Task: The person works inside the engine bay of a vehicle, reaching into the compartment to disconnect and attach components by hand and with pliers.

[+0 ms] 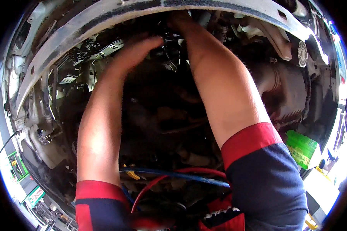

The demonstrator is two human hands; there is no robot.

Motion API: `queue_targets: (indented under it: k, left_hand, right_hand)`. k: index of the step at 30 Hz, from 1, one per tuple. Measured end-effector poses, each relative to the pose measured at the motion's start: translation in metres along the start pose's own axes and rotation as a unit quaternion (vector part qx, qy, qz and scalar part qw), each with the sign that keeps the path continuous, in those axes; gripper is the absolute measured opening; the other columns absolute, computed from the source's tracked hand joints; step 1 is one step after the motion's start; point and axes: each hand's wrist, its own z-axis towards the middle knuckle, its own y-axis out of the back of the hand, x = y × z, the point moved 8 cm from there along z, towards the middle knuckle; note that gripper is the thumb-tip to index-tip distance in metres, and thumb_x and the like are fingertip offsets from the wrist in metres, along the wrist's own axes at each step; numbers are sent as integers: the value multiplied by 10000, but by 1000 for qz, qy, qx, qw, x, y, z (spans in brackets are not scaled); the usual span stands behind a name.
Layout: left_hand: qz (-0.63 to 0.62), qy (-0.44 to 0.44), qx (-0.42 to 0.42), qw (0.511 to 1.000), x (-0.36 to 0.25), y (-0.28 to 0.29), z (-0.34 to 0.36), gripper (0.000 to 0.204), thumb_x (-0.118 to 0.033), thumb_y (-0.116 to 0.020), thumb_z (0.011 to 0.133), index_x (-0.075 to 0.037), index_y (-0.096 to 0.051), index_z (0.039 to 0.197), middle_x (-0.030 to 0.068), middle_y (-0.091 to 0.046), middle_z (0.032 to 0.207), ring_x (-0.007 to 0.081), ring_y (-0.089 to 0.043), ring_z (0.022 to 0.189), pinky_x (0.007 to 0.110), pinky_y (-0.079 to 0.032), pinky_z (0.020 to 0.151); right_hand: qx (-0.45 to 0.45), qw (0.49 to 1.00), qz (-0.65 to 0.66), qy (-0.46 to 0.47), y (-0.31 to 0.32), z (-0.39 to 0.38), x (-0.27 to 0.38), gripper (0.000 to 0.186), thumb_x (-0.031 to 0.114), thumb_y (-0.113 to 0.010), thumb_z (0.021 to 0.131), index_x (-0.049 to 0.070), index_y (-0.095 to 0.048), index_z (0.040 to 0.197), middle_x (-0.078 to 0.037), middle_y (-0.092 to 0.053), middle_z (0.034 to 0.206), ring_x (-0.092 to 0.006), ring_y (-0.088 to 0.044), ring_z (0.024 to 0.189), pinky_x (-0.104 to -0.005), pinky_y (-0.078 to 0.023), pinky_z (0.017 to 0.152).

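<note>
In the head view, the person reaches with both arms deep into a vehicle's dark bay (154, 86), and the step in hand looks like close work at its far side, under the pale curved bar (77, 29). The right hand (178, 20) goes in beneath the bar, its fingers lost in shadow, so I cannot tell whether it grips anything. The left hand (144, 45) is lower and a little to the left, blurred, fingers pointing toward the right one; nothing shows in it, but the blur hides whether it is open or closed, or touching anything. Between the two lie the dark parts (173, 37) that the hands seem to be reaching for, too dim to make out singly. To the left of them, bright metalwork (112, 48) catches the light. Nearer the person, a blue hose (173, 174) and a red hose (152, 183) run across the bay below the forearms, and a green pack (302, 150) sits at the right edge, beside the right sleeve (258, 169). As I judge it, the next move calls for working by touch, since the bar blocks the sight of the right fingers, with the left hand near enough to steady or support, and both forearms clear of the hoses.
</note>
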Motion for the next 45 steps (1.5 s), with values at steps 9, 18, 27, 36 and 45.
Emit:
queue_targets:
  k: [9, 18, 27, 36, 45]
  left_hand:
    - [-2, 89, 87, 992, 40, -13, 0, 581, -564, -649, 891, -187, -709, 1329, 32, -634, 1389, 214, -505, 1290, 397, -341, 1108]
    - [-29, 40, 78, 996, 41, -4, 2, 631, -535, -708, 862, -136, -693, 1350, 33, -635, 1407, 233, -504, 1334, 392, -320, 1145]
    - [-18, 36, 71, 997, 32, -1, -1, 677, -554, -715, 849, -117, -677, 1364, 70, -631, 1398, 227, -516, 1309, 397, -354, 1125]
    - [-63, -32, 18, 997, 25, 8, 5, 741, -597, -703, 868, -115, -621, 1424, 79, -603, 1420, 225, -490, 1342, 422, -337, 1149]
    - [272, -157, -83, 946, 49, 38, 41, 565, -398, -668, 941, -143, -584, 1438, 191, -620, 1403, 298, -579, 1327, 411, -485, 1069]
  right_hand:
    - [-77, 997, -17, 2, -17, 14, -6, 453, 151, -663, 878, 58, -689, 1320, -201, -617, 1426, -345, -580, 1332, -449, -412, 1165]
    - [-11, 977, 187, -105, 11, -21, -10, 449, 239, -509, 988, 81, -643, 1386, -182, -578, 1478, -343, -587, 1331, -469, -487, 1099]
    - [-76, 973, 167, -141, 14, -26, -9, 449, 275, -525, 988, 93, -644, 1380, -171, -608, 1441, -335, -601, 1314, -470, -489, 1095]
    - [-113, 970, 186, -111, 18, -33, 0, 440, 308, -523, 990, 102, -667, 1351, -170, -624, 1417, -336, -608, 1299, -479, -486, 1092]
    - [-168, 966, 194, -35, 34, -32, 20, 437, 342, -521, 991, 111, -689, 1322, -169, -640, 1394, -337, -615, 1285, -488, -483, 1090]
